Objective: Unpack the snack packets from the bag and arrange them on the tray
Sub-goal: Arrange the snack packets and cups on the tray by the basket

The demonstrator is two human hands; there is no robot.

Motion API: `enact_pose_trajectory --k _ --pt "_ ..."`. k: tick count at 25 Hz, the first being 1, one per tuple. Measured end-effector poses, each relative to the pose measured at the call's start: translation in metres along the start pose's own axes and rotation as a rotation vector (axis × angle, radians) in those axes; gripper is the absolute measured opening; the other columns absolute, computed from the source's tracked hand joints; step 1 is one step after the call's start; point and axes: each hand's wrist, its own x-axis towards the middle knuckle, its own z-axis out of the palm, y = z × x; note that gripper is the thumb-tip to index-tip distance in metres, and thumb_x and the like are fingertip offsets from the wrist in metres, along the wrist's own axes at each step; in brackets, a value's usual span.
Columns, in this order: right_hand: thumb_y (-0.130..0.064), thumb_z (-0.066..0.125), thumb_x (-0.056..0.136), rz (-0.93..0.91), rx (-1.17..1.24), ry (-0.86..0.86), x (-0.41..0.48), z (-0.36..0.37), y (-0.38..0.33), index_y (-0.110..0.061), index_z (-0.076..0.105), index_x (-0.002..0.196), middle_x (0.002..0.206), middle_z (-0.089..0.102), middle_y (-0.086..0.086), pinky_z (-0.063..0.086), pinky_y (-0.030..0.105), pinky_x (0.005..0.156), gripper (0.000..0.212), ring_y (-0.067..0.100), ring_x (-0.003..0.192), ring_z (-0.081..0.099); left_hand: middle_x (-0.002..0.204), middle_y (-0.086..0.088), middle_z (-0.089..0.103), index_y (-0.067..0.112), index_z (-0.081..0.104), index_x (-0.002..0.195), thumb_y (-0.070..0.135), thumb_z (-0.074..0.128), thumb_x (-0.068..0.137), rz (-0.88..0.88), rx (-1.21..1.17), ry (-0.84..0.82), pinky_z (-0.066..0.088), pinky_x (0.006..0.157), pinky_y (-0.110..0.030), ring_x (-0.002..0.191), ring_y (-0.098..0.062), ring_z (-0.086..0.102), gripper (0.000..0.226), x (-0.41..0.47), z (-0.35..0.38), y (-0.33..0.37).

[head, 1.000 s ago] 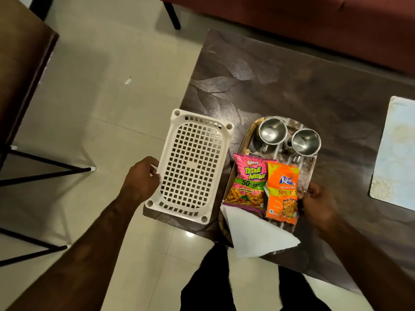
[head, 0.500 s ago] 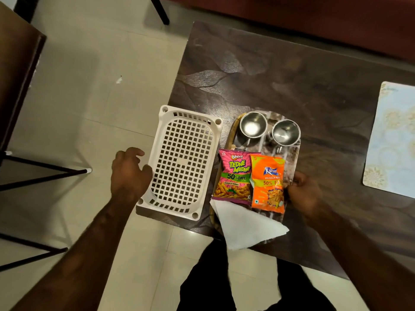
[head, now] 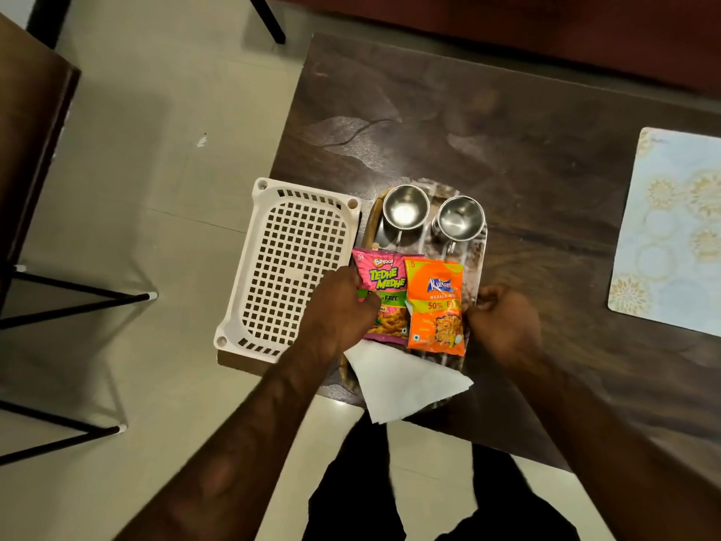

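My left hand (head: pixel 343 306) lies curled over the pink Bingo packet (head: pixel 384 294) at nine o'clock; my right hand (head: pixel 503 322), fingers curled, touches the orange packet (head: pixel 437 306) at three o'clock; grip unclear.

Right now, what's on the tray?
On the tray: two steel cups at the far end, a pink packet and an orange packet side by side, a white napkin overhanging the near edge. The left hand covers the pink packet's corner.

Steel cups (head: pixel 405 208): we are seeing polished metal.
Basket (head: pixel 290 267): matt white plastic.
Packets (head: pixel 435 306): glossy film.
Napkin (head: pixel 402 378): matt paper.
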Motion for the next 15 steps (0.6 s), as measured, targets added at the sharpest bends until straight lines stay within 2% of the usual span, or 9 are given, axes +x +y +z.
enact_pose_trajectory --k 2,3,4,6,8,11,13,15 --pt "-0.034 0.068 0.087 -0.023 -0.03 0.023 -0.003 -0.008 0.001 -0.03 0.064 0.097 0.081 0.069 -0.013 0.042 0.024 0.063 0.011 0.012 0.077 0.063 0.081 0.001 0.062 0.025 0.056 0.079 0.025 0.068 0.086 -0.045 0.012 0.005 0.046 0.074 -0.032 0.084 -0.022 0.061 0.014 0.002 0.008 0.003" --pt "-0.034 0.067 0.088 -0.048 -0.041 0.03 -0.004 -0.013 0.001 -0.033 0.062 0.097 0.08 0.067 -0.016 0.039 0.022 0.059 0.01 0.009 0.075 0.061 0.089 -0.004 0.066 0.019 0.063 0.086 0.027 0.068 0.086 -0.073 0.012 -0.004 0.049 0.078 -0.034 0.09 -0.024 0.064 0.01 0.003 0.01 0.002" --pt "-0.033 0.067 0.088 -0.073 -0.038 0.018 -0.006 -0.017 0.001 -0.034 0.061 0.097 0.078 0.066 -0.016 0.037 0.02 0.056 0.01 0.007 0.074 0.061 0.096 -0.006 0.067 0.014 0.065 0.095 0.028 0.068 0.085 -0.088 0.012 -0.008 0.051 0.081 -0.035 0.095 -0.025 0.065 0.017 0.003 0.013 0.001" --pt "-0.035 0.067 0.09 -0.116 -0.035 -0.077 -0.007 -0.021 0.001 -0.035 0.061 0.099 0.076 0.068 -0.015 0.037 0.019 0.055 0.012 0.002 0.073 0.064 0.105 -0.008 0.065 0.013 0.061 0.105 0.025 0.069 0.086 -0.091 0.016 -0.004 0.051 0.085 -0.038 0.1 -0.026 0.063 0.024 0.002 0.019 -0.001" --pt "-0.044 0.068 0.089 -0.114 -0.068 -0.186 -0.009 -0.017 0.0 -0.033 0.057 0.106 0.08 0.069 -0.014 0.042 0.021 0.055 0.023 0.0 0.073 0.065 0.107 -0.008 0.062 0.016 0.056 0.105 0.022 0.069 0.087 -0.078 0.005 0.03 0.051 0.086 -0.04 0.101 -0.027 0.061 0.023 0.0 0.023 -0.001" --pt "-0.054 0.07 0.085 -0.072 -0.078 -0.228 -0.013 -0.003 -0.003 -0.029 0.056 0.117 0.098 0.072 -0.01 0.055 0.03 0.067 0.044 0.011 0.082 0.071 0.099 0.0 0.062 0.031 0.051 0.09 0.017 0.069 0.086 -0.057 -0.049 0.063 0.052 0.082 -0.038 0.098 -0.027 0.064 0.023 0.0 0.025 0.001" --pt "-0.052 0.074 0.082 -0.025 -0.027 -0.221 -0.015 0.004 -0.006 -0.026 0.057 0.12 0.105 0.072 -0.006 0.057 0.035 0.075 0.049 0.016 0.087 0.072 0.101 -0.002 0.063 0.024 0.056 0.096 0.018 0.069 0.085 -0.074 -0.054 0.06 0.053 0.084 -0.04 0.099 -0.027 0.064 0.018 0.003 0.028 0.0" --pt "-0.045 0.08 0.078 0.053 0.081 -0.254 -0.014 0.009 -0.009 -0.022 0.061 0.119 0.109 0.073 -0.003 0.059 0.042 0.084 0.05 0.02 0.092 0.073 0.103 -0.005 0.063 0.018 0.056 0.1 0.02 0.071 0.082 -0.091 -0.038 0.066 0.053 0.085 -0.043 0.097 -0.027 0.062 0.023 0.003 0.028 0.0"
